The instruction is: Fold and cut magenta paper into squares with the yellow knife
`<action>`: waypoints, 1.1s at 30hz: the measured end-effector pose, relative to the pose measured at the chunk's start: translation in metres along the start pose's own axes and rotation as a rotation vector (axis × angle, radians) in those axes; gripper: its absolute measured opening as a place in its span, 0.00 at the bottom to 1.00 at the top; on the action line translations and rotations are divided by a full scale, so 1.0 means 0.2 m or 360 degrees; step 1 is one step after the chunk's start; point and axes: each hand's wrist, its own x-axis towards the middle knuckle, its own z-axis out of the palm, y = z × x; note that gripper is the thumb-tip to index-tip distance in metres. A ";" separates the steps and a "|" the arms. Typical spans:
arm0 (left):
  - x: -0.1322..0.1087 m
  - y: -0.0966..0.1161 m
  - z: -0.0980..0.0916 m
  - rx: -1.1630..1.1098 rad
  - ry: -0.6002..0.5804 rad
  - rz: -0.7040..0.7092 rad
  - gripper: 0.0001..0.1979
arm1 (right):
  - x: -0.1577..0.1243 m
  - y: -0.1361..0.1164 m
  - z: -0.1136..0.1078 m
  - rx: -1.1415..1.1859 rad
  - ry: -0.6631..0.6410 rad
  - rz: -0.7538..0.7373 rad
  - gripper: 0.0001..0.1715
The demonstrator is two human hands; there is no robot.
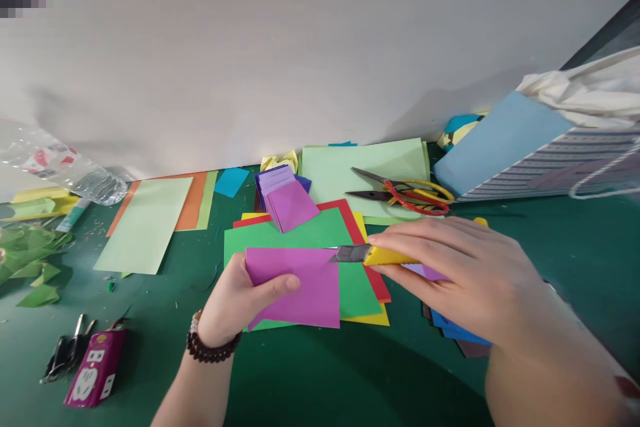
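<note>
My left hand (240, 300), with a dark bead bracelet at the wrist, grips a purple paper (310, 290) with the thumb on top. My right hand (450, 267) is closed round a yellow utility knife (393, 255), its blade pointing left at the top right part of the purple paper. Under the purple paper lie a green sheet (360, 293), a red sheet (357, 230) and a yellow sheet (375, 315). Behind them is a stack of small purple squares (293, 205).
Two scissors (415, 197) lie on pale green sheets (330, 170). A paper bag (525, 160) stands at right, blue papers (457, 328) under my right arm. At left are a bottle (75, 167), orange and pale green papers (145, 223), a purple case (96, 368) and keys (70, 350).
</note>
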 end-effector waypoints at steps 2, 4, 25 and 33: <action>0.00 0.00 0.01 0.0042 0.0062 0.0016 0.19 | 0.00 -0.01 0.00 -0.0008 0.0016 0.0013 0.11; 0.01 0.00 0.01 0.0108 0.0114 0.0023 0.19 | 0.00 0.00 0.00 -0.0012 0.0015 0.0021 0.11; 0.03 -0.04 0.08 -0.0047 0.0159 0.0046 0.17 | 0.03 -0.02 0.05 0.0070 0.0083 0.0027 0.15; 0.02 -0.02 0.05 0.0133 0.0115 0.0058 0.17 | 0.02 -0.01 0.04 0.0012 0.0085 0.0005 0.16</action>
